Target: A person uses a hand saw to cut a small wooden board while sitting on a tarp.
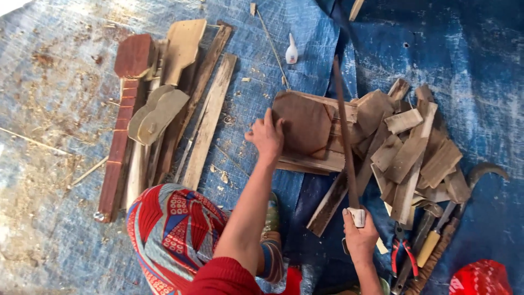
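Two hands: left point(267, 136) pins smooth wood panel point(303, 123), right point(358, 236) grips saw point(345, 136).

Wood pieces and tools spread on a floor tarp point(464, 65)

Long planks point(210, 123) lie at left, with a carved neck piece point(123, 125) furthest left. A flat wood piece point(303, 123) sits in the middle on stacked boards point(327, 158); a scrap pile point(415, 147) lies right of it, and pliers point(401, 251) nearer, below the pile.

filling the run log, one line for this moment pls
left hand presses brown wood piece | right hand grips long blade by handle | blue tarp underneath
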